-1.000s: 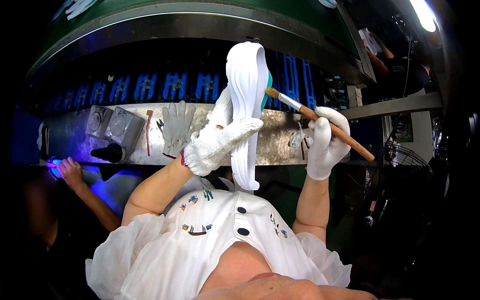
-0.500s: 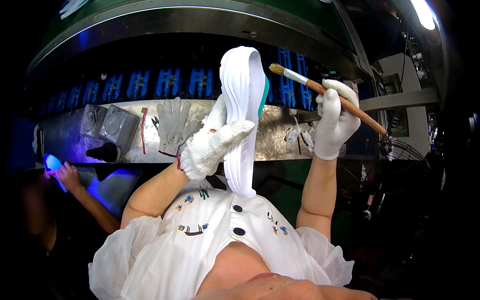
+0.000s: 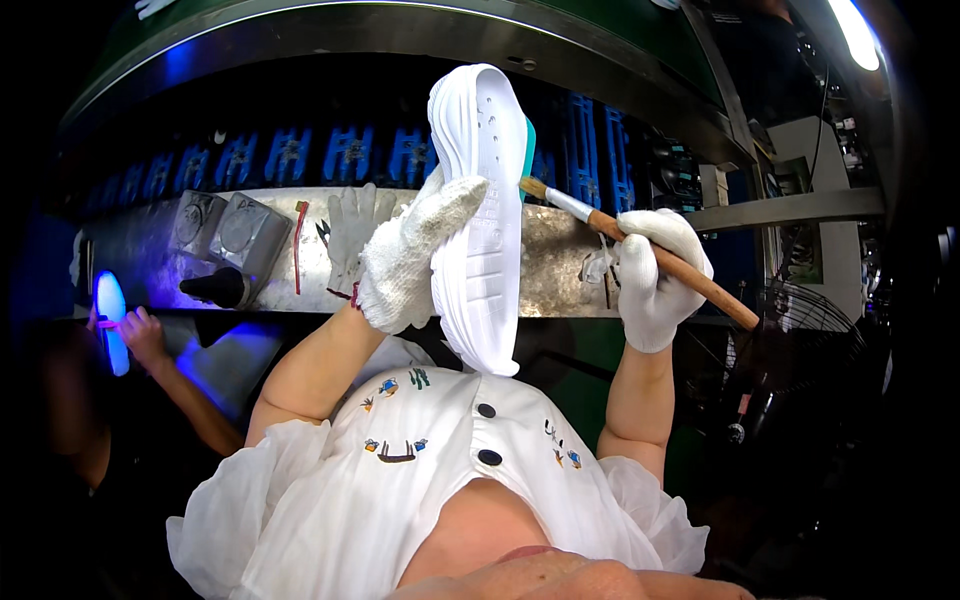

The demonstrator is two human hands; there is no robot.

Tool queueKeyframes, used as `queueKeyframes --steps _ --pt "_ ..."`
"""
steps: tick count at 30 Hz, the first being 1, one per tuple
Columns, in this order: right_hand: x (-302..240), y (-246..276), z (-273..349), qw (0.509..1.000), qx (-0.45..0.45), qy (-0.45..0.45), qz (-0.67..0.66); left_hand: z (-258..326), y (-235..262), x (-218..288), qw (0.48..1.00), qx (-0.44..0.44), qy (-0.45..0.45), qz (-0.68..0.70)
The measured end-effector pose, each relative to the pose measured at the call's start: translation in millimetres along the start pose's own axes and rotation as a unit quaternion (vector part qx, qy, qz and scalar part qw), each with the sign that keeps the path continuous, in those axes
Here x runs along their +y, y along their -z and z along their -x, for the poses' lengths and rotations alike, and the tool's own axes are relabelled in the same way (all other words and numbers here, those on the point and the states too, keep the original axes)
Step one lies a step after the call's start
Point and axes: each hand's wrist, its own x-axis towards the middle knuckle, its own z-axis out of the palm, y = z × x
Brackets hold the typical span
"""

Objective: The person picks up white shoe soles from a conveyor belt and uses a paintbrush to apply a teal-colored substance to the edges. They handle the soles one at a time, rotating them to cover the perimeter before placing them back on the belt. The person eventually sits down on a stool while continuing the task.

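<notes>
A white shoe sole (image 3: 486,250) with a teal patch on its far right edge stands lengthwise before my chest, its inner face turned partly up. Gripping it by its left side is my gloved left hand (image 3: 410,255), thumb across the near face and the other fingers hidden behind. My gloved right hand (image 3: 660,275) holds a paintbrush (image 3: 640,243) with a wooden handle and a pale metal band. The bristle tip lies at the sole's right edge, near the teal patch; whether it touches cannot be made out.
A metal ledge (image 3: 560,285) carries a spare glove (image 3: 352,230), a red-handled brush (image 3: 299,247), two grey blocks (image 3: 245,235) and a black nozzle-like piece (image 3: 215,288). Behind runs a line of blue racks (image 3: 350,155). At left, another person's hands (image 3: 140,335) hold a blue-lit sole; a wire fan (image 3: 815,335) stands right.
The sole has turned so more of its inner face shows. My right hand has come lower and nearer, bringing the brush tip from apart to the sole's right edge.
</notes>
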Motion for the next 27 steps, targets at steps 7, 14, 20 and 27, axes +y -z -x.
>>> queueKeyframes --steps 7,14,20,27 --pt "-0.4 -10.2 13.0 0.992 0.073 0.025 -0.103 7.1 -12.7 39.1 0.98 -0.118 0.035 0.153" --pt "2.3 -2.1 31.0 0.984 0.119 -0.04 -0.126 -25.6 -17.1 172.3 0.949 -0.209 -0.231 -0.047" --pt "12.7 -18.4 36.5 0.988 0.096 -0.081 -0.088 -90.4 56.2 253.9 0.911 0.007 -0.385 -0.145" --pt "22.7 -10.1 53.2 0.974 0.123 -0.17 -0.085 -58.7 53.7 262.9 0.736 0.333 -0.512 -0.291"
